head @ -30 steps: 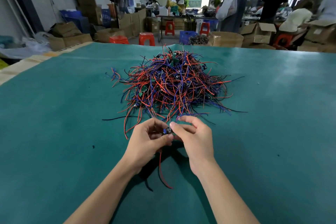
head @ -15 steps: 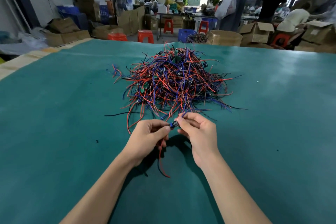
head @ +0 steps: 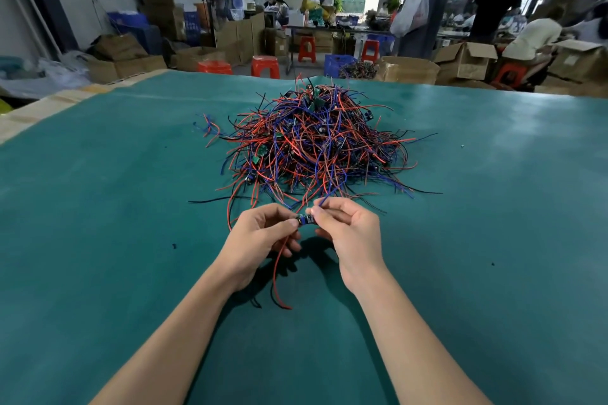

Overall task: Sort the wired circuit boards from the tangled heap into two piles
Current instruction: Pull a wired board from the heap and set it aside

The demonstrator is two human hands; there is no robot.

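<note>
A tangled heap (head: 316, 145) of red, blue and black wires with small green circuit boards lies in the middle of the teal table (head: 98, 240). Just in front of it, above the table, my left hand (head: 260, 240) and my right hand (head: 348, 233) pinch one small wired circuit board (head: 304, 220) between their fingertips. A red and a black wire (head: 276, 276) hang from the board under my left hand down to the table. A blue wire rises from my right fingertips toward the heap.
A few loose wires (head: 207, 128) lie left of the heap. Beyond the table's far edge stand cardboard boxes (head: 467, 59), orange stools (head: 265, 66) and blue crates. People work at the back right.
Both hands have kept their hold on the small board and lifted it slightly toward the heap. The board now shows more plainly between the fingertips. The heap has not moved.
</note>
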